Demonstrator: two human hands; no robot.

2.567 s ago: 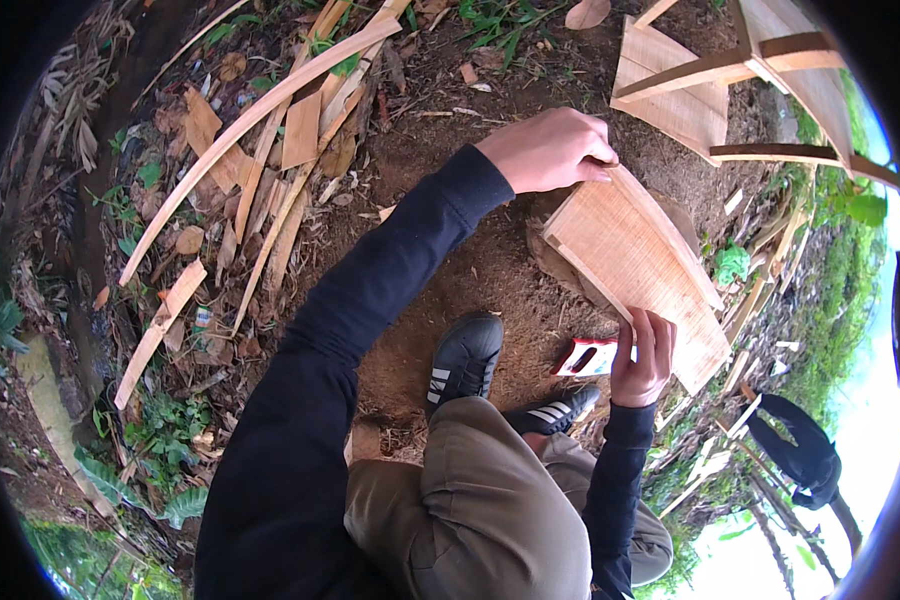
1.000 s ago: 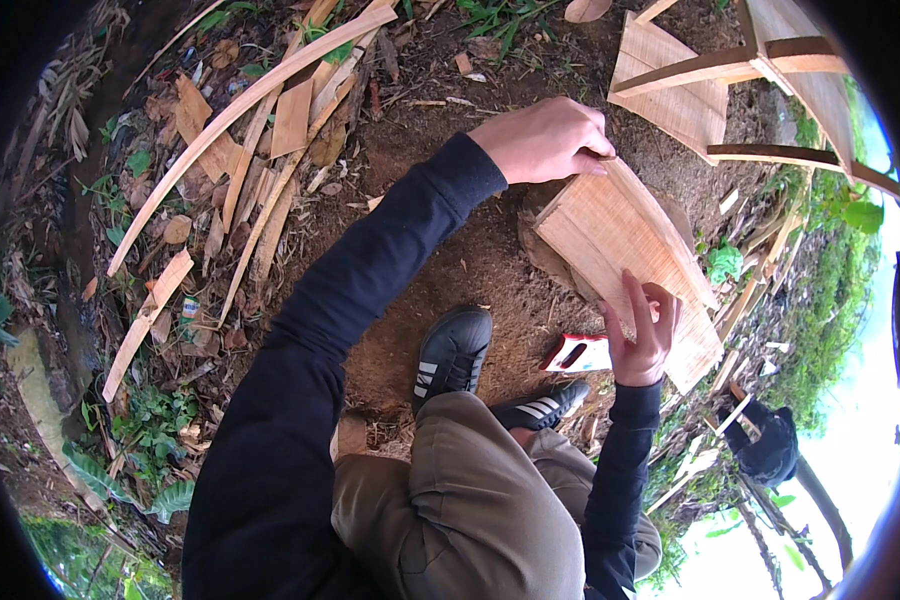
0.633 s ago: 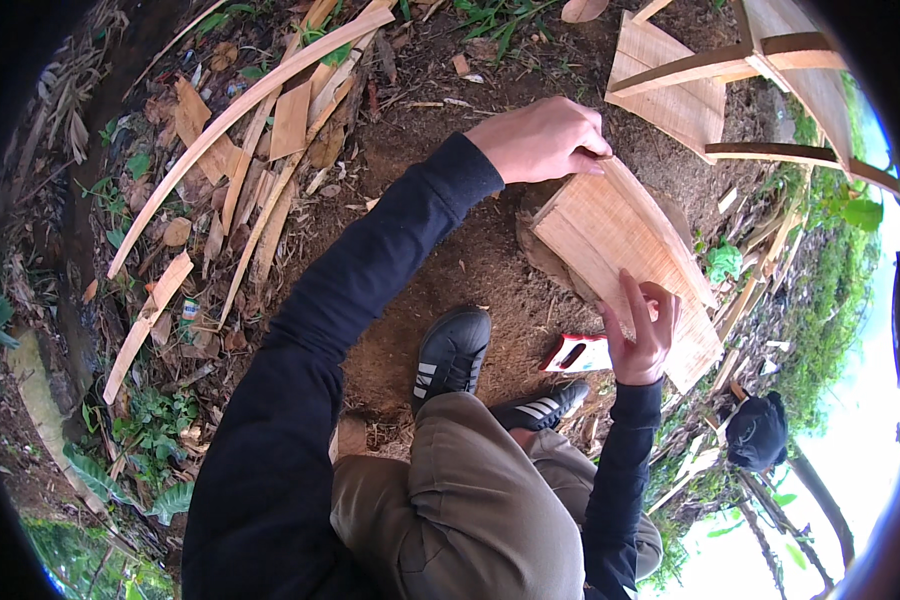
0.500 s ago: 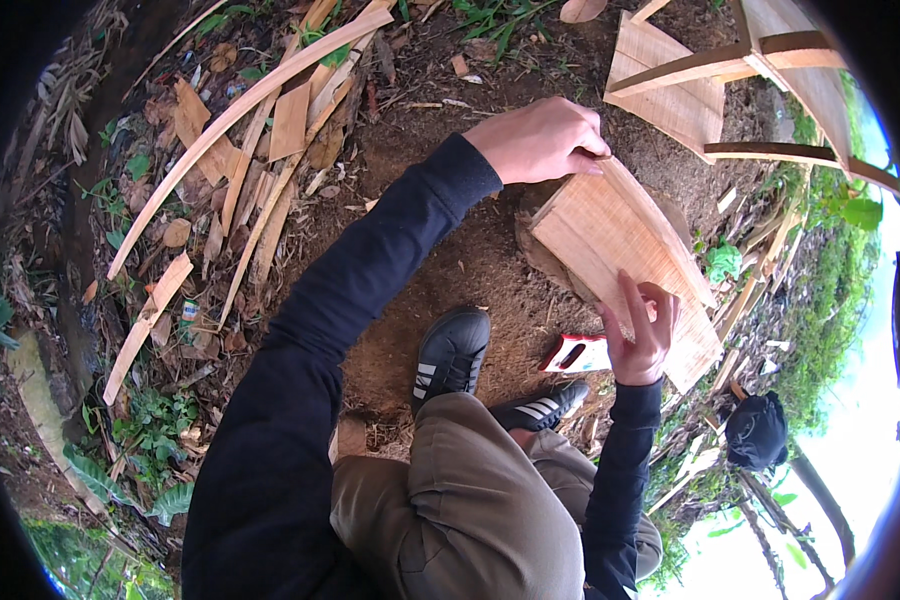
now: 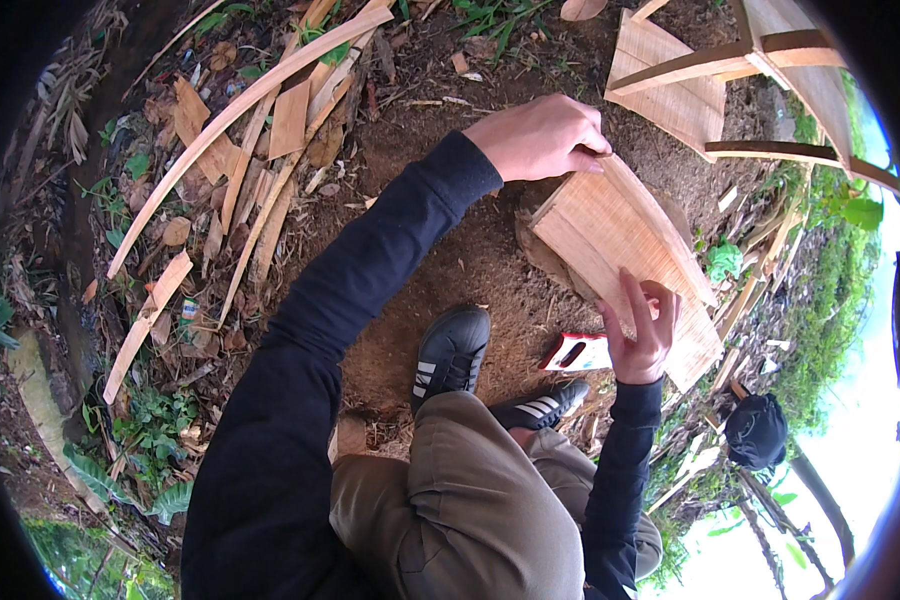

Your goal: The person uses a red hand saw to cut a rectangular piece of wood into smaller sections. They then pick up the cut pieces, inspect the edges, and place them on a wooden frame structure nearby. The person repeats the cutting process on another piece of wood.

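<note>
A pale wide wooden board is tilted in front of me, with a slim curved wooden strip along its far right edge. My left hand is closed in a pinch at the far corner, where strip and board meet. At the near end, my right hand grips the board, its thumb and forefinger against the face; some fingertips are hidden. Beneath the board, a round stump shows in part. Beside my right hand lies a red-and-white tool handle with a dark slot; its other end is hidden.
An assembled wooden frame of panels and curved slats stands at the far right. Long wooden offcuts litter the left ground. My shoes are just below the board. A black bag-like object is at the right.
Almost nothing differs. My left hand has shifted up very slightly at the corner; board, strip and right hand keep their places.
</note>
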